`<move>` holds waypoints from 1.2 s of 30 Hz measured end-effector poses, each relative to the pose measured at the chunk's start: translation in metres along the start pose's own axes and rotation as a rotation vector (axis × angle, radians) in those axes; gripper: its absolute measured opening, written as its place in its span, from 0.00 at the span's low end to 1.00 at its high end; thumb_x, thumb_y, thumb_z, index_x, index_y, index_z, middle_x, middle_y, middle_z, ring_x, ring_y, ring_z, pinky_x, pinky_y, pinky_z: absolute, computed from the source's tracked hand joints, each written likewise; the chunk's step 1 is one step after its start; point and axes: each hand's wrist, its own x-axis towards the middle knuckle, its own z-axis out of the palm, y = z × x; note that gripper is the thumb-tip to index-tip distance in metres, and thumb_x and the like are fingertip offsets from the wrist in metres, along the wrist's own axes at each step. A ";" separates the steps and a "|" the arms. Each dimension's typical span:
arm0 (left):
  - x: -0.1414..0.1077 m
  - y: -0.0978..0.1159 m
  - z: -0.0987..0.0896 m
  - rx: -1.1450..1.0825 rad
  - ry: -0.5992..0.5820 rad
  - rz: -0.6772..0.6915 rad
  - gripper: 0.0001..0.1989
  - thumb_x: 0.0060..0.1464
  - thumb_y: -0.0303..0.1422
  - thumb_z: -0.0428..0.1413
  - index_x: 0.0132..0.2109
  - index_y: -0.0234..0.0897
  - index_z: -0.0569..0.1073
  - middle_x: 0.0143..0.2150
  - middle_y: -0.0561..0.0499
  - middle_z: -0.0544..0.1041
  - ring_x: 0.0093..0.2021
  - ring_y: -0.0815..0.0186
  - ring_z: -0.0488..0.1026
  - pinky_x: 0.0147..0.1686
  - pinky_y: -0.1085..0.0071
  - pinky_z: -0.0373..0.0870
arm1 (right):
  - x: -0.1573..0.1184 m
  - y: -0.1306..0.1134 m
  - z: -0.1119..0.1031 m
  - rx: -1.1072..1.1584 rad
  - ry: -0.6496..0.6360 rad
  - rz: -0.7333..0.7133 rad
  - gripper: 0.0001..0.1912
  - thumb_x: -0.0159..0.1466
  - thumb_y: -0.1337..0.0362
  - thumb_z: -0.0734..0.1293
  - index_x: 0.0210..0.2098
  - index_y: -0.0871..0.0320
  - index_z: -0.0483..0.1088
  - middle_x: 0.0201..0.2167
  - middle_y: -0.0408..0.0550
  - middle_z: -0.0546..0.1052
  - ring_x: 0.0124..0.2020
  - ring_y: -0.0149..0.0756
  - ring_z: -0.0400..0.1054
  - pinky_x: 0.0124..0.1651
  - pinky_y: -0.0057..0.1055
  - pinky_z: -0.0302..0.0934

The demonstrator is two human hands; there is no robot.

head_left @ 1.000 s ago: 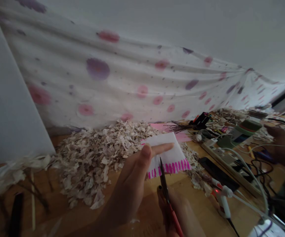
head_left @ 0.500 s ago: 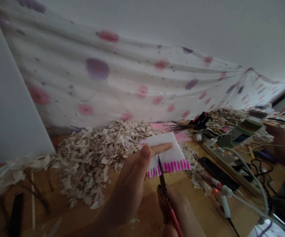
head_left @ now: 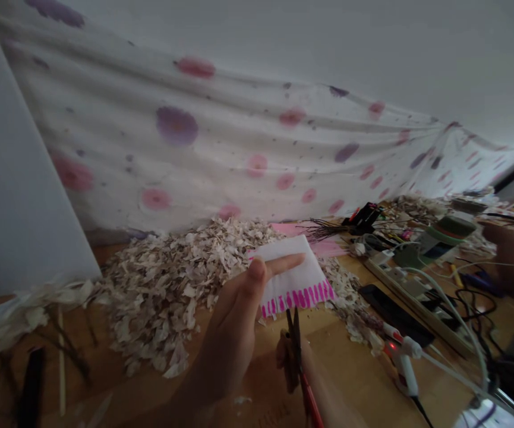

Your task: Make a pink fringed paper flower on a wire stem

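My left hand (head_left: 237, 312) grips a white sheet of paper (head_left: 312, 274), with the thumb on top and one finger stretched across it. A row of magenta strokes runs along the paper's near edge. My right hand (head_left: 306, 364) is closed around scissors (head_left: 296, 342) with dark blades and a red handle. The blades are slightly apart, their tips just at or below the marked edge; I cannot tell if they touch it.
Dried pale petals (head_left: 163, 297) are heaped behind and left of my hands. To the right lie a dark phone-like slab (head_left: 394, 315), a power strip (head_left: 421, 303) with cables and a glue gun (head_left: 403, 362), its light red. Another person's hand (head_left: 513, 255) is at far right.
The scissors have drawn back toward me, out of the paper, and their blades have parted. The paper has shifted slightly left with my left hand.
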 end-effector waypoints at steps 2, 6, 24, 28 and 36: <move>-0.001 -0.001 0.000 0.010 0.004 0.006 0.29 0.67 0.54 0.49 0.47 0.37 0.85 0.55 0.42 0.83 0.68 0.47 0.67 0.70 0.52 0.58 | -0.002 0.002 -0.002 -0.002 0.018 -0.023 0.15 0.73 0.53 0.66 0.47 0.59 0.74 0.43 0.48 0.79 0.40 0.37 0.76 0.42 0.37 0.73; -0.004 -0.003 0.003 0.049 0.031 0.035 0.27 0.66 0.53 0.51 0.51 0.38 0.84 0.57 0.43 0.82 0.67 0.49 0.68 0.70 0.54 0.58 | -0.006 -0.001 -0.010 -0.003 0.015 -0.093 0.19 0.71 0.56 0.69 0.57 0.58 0.71 0.54 0.51 0.76 0.48 0.42 0.75 0.49 0.44 0.73; -0.008 -0.005 0.005 0.068 -0.011 0.033 0.29 0.68 0.53 0.47 0.54 0.38 0.83 0.61 0.43 0.80 0.67 0.50 0.69 0.70 0.53 0.60 | -0.005 -0.017 -0.014 0.009 0.075 -0.268 0.56 0.53 0.17 0.44 0.54 0.54 0.68 0.40 0.57 0.78 0.42 0.55 0.76 0.46 0.44 0.73; -0.007 -0.004 0.005 0.075 -0.020 0.038 0.28 0.68 0.53 0.48 0.51 0.38 0.84 0.61 0.43 0.80 0.67 0.50 0.69 0.70 0.54 0.60 | -0.011 0.005 -0.006 -0.049 0.162 -0.304 0.53 0.56 0.20 0.45 0.58 0.53 0.66 0.43 0.59 0.79 0.41 0.55 0.76 0.43 0.45 0.73; -0.006 -0.001 0.005 0.085 -0.038 0.036 0.30 0.68 0.54 0.47 0.51 0.38 0.84 0.58 0.42 0.82 0.66 0.50 0.70 0.70 0.53 0.60 | -0.018 0.008 -0.002 -0.119 0.247 -0.269 0.42 0.58 0.22 0.52 0.43 0.51 0.72 0.30 0.52 0.76 0.24 0.43 0.69 0.25 0.36 0.65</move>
